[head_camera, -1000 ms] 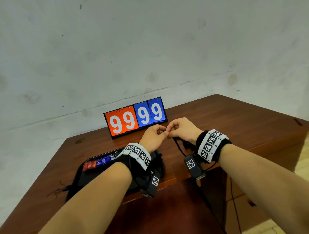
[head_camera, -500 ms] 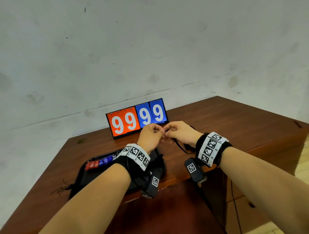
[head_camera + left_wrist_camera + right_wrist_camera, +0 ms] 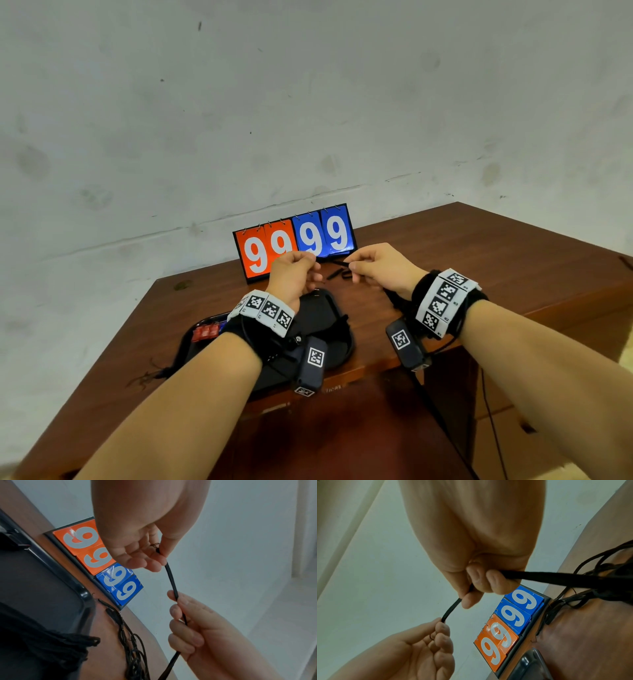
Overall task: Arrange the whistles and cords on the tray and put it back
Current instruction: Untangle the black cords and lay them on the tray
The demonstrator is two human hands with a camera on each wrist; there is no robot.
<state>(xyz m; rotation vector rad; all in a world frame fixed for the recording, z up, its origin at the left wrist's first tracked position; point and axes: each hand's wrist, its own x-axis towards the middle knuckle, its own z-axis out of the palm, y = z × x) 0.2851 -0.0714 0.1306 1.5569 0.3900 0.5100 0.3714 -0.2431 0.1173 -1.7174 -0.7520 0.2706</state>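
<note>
Head view: a black cord (image 3: 337, 263) is stretched between the left hand (image 3: 294, 274) and right hand (image 3: 380, 269), above the worktop (image 3: 479, 253). The tray (image 3: 334, 322) overhangs the near edge; red whistles (image 3: 205, 331) are seen on it, number unclear. One scoreboard (image 3: 294, 241) stands behind.

Left wrist view: the cord end is pinched by the left grip.

Right wrist view: the cord is clasped by the right grip; tangled cords (image 3: 590, 595) lie on the worktop.

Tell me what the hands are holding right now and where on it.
A black cord: the left hand pinches it near its frayed end, and the right hand grips it a little further along.
</note>
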